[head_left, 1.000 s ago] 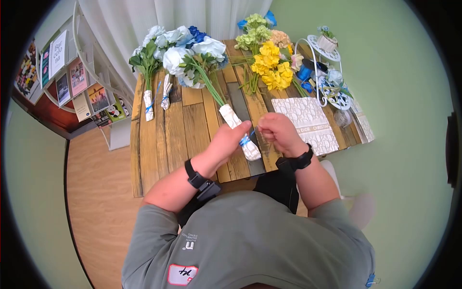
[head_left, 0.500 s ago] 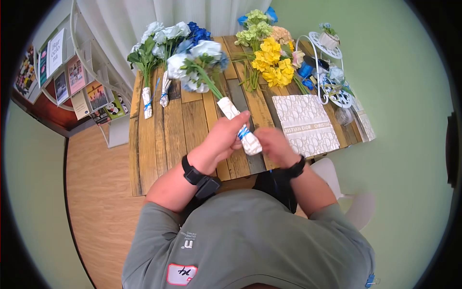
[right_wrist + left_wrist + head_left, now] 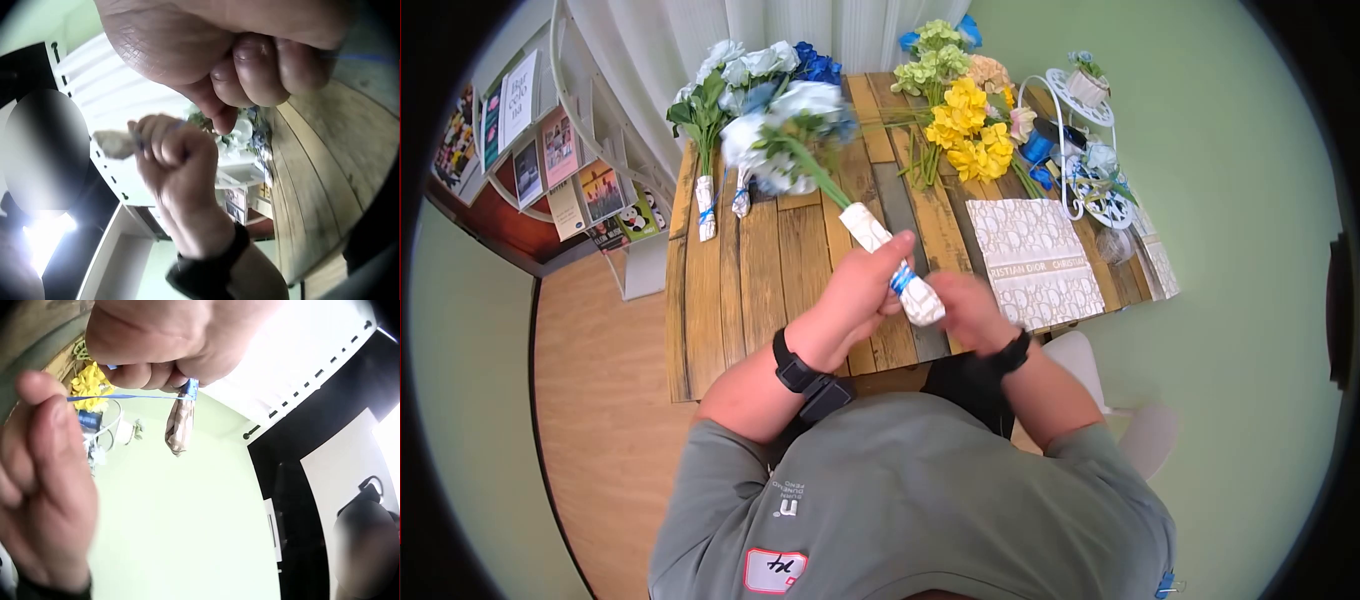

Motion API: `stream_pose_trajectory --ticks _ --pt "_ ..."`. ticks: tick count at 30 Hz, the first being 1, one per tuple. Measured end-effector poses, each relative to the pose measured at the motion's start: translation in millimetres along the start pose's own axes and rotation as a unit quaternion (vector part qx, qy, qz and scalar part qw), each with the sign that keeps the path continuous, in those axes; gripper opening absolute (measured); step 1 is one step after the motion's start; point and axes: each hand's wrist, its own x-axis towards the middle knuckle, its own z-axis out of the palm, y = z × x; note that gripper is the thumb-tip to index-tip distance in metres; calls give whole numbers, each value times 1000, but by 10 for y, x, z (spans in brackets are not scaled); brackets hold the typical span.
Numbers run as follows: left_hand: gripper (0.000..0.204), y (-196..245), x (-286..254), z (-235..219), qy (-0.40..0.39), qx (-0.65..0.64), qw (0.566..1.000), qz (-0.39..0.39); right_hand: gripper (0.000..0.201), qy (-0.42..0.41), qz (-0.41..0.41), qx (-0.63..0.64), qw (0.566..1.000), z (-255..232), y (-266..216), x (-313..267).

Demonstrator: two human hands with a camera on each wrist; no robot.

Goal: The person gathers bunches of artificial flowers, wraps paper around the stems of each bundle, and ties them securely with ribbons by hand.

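In the head view my left hand (image 3: 852, 295) grips the paper-wrapped handle (image 3: 863, 226) of a bouquet of white and pale blue artificial flowers (image 3: 810, 100), tilted up to the left over the table. Blue ribbon (image 3: 903, 279) circles the handle just below my thumb. My right hand (image 3: 968, 312), blurred, is beside the handle's lower end with its fingers curled. A taut length of ribbon (image 3: 134, 397) runs from the handle to my right hand's fingers (image 3: 47, 419) in the left wrist view. In the right wrist view those fingers are tightly bent.
Two wrapped bouquets (image 3: 706, 200) lie at the table's back left. Yellow flowers (image 3: 970, 130), green flowers (image 3: 935, 60) and loose stems are at the back right. Patterned paper (image 3: 1035, 262) lies right of my hands, near a white metal stand (image 3: 1105, 205) and a blue ribbon spool (image 3: 1036, 146).
The bouquet head has swung left and slightly back. My right hand has moved from above the ribbon to beside the handle's lower end. My left hand has kept its grip.
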Motion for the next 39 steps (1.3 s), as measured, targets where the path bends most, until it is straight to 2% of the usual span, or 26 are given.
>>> stream_pose_trajectory --ticks 1,3,5,7,9,10,11,12,13,14,15,17,19,21,22,23,25,26,28,29,30,31,32,33,35,39 --pt "35 -33 -49 -8 -4 37 999 -20 18 -82 8 15 997 -135 -296 1" --pt "32 -120 -18 -44 5 98 995 -13 18 -60 -28 -6 998 27 -758 -173" --pt "30 -305 162 -156 41 166 984 56 21 22 -87 -217 972 510 -950 -527" --pt "29 -311 298 -198 47 125 989 64 23 -10 -274 -407 872 660 -530 -621" --pt "29 -285 383 -136 64 86 985 135 27 -66 -360 -450 814 674 -108 -619" --pt "28 -243 384 -76 51 36 988 140 27 -67 -360 -455 812 617 -53 -554" --pt "28 -193 341 -45 49 30 988 142 25 -101 -163 -304 933 558 -17 -500" --pt "27 -82 220 19 36 34 992 115 24 -125 48 -130 982 495 15 -454" --pt "26 4 105 64 23 40 995 86 24 -123 49 -134 982 403 27 -369" --pt "25 46 5 64 -19 0 998 54 19 -79 60 -2 995 302 -2 -248" --pt "25 30 -50 91 -20 0 998 53 16 -34 69 130 988 223 -80 -150" --pt "30 -25 -133 128 21 117 990 71 11 -77 -7 90 993 8 -408 -46" --pt "29 -109 -121 13 4 125 990 65 11 -106 -27 9 994 41 -772 -103" --pt "25 -279 46 -151 21 200 966 164 15 -114 -18 -54 992 233 -938 -291" --pt "23 -293 113 -220 24 218 960 172 17 -62 -136 -259 954 475 -896 -443" --pt "23 -284 167 -240 27 215 960 175 20 -7 -248 -449 858 660 -796 -553" --pt "25 -279 242 -219 66 164 962 208 21 -31 -282 -534 797 853 -533 -715" --pt "25 -217 214 -156 53 120 966 224 21 -32 -282 -537 794 885 -395 -733" --pt "24 -138 147 -79 43 89 969 225 19 -68 -218 -434 871 778 -97 -630" --pt "25 -98 96 -42 33 63 972 224 19 -68 -219 -436 870 661 -21 -511" --pt "25 -50 -34 6 33 63 973 221 19 -59 -188 -318 927 528 67 -384" --pt "25 16 -204 55 17 76 982 171 19 -47 -154 -193 968 492 48 -305" --pt "26 38 -303 67 0 88 989 122 18 -89 -159 -178 967 418 -60 -176" --pt "26 20 -327 51 1 89 989 120 17 -78 -76 -68 992 383 -163 -95" --pt "27 -16 -361 28 -16 120 989 86 17 -149 -68 -92 982 172 -454 -62" --pt "26 -139 -165 -136 19 146 985 92 17 -117 -114 -216 963 344 -750 -231"
